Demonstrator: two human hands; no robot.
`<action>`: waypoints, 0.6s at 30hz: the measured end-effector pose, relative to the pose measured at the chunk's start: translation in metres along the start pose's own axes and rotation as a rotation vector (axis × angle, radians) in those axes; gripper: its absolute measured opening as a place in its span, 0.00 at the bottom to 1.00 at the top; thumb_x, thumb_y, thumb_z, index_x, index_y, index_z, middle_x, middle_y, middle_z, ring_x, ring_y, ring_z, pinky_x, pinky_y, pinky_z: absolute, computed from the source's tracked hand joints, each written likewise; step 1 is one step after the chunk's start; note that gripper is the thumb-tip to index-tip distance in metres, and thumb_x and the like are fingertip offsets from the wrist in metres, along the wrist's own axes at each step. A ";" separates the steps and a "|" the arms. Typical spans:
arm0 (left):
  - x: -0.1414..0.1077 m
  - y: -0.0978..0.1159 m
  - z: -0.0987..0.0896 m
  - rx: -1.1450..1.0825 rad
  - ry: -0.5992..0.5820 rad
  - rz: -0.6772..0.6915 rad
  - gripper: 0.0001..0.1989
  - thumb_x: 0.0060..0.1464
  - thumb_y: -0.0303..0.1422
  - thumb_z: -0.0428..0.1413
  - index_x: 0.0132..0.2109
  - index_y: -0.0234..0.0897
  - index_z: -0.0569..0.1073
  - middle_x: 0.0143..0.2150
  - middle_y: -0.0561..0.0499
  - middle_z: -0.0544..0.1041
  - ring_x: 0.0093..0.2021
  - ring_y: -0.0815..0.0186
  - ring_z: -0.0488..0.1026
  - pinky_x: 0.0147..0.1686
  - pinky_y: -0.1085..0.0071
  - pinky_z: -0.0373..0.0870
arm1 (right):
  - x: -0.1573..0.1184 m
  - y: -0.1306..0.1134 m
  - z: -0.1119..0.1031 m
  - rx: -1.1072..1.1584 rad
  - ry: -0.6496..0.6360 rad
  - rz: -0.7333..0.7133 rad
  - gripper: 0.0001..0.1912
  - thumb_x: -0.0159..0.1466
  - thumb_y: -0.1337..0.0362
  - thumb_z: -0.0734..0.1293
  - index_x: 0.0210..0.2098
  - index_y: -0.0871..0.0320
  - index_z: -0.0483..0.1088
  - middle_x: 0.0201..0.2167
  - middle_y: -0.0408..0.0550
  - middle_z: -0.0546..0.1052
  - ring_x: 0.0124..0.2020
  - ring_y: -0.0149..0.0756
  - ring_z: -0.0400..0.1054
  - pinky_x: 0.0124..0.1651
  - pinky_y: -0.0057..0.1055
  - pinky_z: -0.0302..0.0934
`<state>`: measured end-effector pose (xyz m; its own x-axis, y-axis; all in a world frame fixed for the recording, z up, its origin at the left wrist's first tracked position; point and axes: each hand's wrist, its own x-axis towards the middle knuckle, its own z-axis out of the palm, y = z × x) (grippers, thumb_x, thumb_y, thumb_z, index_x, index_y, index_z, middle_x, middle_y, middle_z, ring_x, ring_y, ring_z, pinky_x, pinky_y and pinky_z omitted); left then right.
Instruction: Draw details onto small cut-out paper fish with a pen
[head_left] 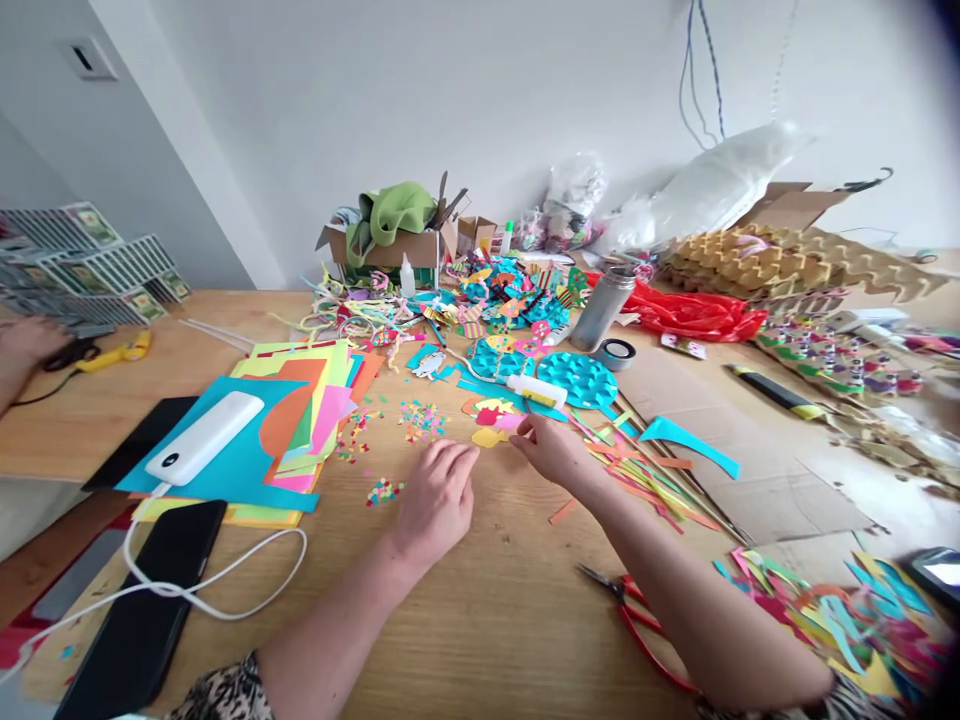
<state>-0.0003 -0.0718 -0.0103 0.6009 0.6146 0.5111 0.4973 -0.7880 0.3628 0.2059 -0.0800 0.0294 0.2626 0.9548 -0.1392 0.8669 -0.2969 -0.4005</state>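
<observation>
I judge positioning underway: left hand (437, 497) and right hand (553, 448) curled beside yellow cutout (488, 438), grip unclear; next needs light touch.

On the wooden table (487, 620) lie red-handled scissors (618, 590), paper confetti (424, 421), coloured sheets (291, 425) and a yellow cutout (488, 438).

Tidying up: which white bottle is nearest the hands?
The white bottle lying just beyond the right hand; the upright bottle stands by the cardboard box.
</observation>
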 end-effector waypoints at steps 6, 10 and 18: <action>-0.002 -0.001 0.000 -0.018 -0.020 0.000 0.23 0.55 0.18 0.48 0.56 0.36 0.71 0.49 0.44 0.75 0.50 0.56 0.69 0.54 0.55 0.69 | 0.020 -0.011 0.011 0.016 -0.133 0.072 0.12 0.65 0.61 0.64 0.29 0.59 0.72 0.20 0.53 0.78 0.29 0.42 0.76 0.32 0.30 0.63; -0.002 -0.002 -0.001 -0.057 -0.028 -0.020 0.23 0.54 0.18 0.49 0.56 0.36 0.71 0.49 0.44 0.75 0.50 0.56 0.68 0.54 0.55 0.68 | 0.024 -0.008 0.014 0.100 -0.201 0.055 0.16 0.65 0.64 0.63 0.20 0.56 0.66 0.18 0.50 0.77 0.24 0.38 0.74 0.28 0.28 0.62; -0.001 -0.006 -0.001 -0.256 0.035 -0.238 0.19 0.56 0.28 0.55 0.55 0.36 0.69 0.49 0.42 0.74 0.51 0.53 0.69 0.55 0.51 0.65 | 0.002 -0.004 -0.008 0.310 -0.371 -0.052 0.10 0.67 0.63 0.61 0.28 0.56 0.62 0.13 0.38 0.73 0.12 0.26 0.62 0.19 0.21 0.54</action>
<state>-0.0041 -0.0678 -0.0124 0.4630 0.7842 0.4131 0.4450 -0.6087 0.6568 0.2065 -0.0763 0.0383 0.0050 0.9152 -0.4029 0.6926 -0.2938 -0.6588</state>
